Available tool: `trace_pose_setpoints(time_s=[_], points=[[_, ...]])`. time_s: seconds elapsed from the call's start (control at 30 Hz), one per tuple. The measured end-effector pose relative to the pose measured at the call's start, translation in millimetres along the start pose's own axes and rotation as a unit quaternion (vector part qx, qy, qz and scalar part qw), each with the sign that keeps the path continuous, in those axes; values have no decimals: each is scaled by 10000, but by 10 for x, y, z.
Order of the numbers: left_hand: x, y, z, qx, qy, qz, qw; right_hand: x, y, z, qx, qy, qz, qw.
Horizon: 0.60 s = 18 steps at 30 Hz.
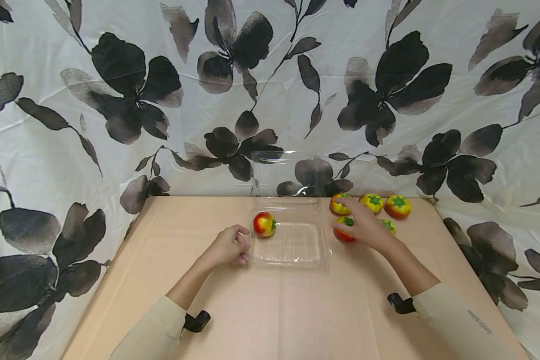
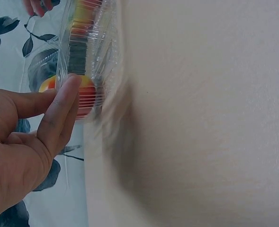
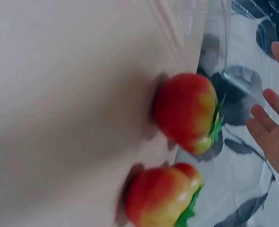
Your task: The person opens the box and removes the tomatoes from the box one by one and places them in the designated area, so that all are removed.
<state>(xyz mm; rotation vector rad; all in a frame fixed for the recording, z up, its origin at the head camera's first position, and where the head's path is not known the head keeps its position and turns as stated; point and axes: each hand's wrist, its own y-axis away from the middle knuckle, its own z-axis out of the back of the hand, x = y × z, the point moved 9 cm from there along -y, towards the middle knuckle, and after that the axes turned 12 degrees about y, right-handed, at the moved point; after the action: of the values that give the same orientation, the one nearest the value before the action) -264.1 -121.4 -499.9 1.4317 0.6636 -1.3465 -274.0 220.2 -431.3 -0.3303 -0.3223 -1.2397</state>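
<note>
A clear plastic clamshell box (image 1: 292,257) lies on the board, its hinged lid (image 1: 270,175) raised at the back. One red-and-yellow fruit with a green leafy top (image 1: 263,224) sits inside, at the box's back left. My left hand (image 1: 228,245) pinches the box's left rim between thumb and fingers, as the left wrist view shows. To the right of the box, my right hand (image 1: 364,222) hovers over a group of similar fruits (image 1: 398,206), fingers spread and holding nothing. In the right wrist view its fingers stand apart from the nearest fruit (image 3: 184,111). The hand partly hides some fruits.
Underneath is a light brown board (image 1: 274,310) with a crease down its middle. Behind and around it hangs white cloth (image 1: 297,115) with dark printed flowers. The fruits stand in two rows near the board's back right edge.
</note>
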Motion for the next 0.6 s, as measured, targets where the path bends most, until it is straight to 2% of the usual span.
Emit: trace_pose_setpoints(time_s=[0.33,0.6], points=[[-23,3,-5,3,-21,0,10000,389,-245,-268,300,-69,703,9970],[-15,-2,-11,28,-18,30,10000,657,-436,-483,654,-20,924,9936]])
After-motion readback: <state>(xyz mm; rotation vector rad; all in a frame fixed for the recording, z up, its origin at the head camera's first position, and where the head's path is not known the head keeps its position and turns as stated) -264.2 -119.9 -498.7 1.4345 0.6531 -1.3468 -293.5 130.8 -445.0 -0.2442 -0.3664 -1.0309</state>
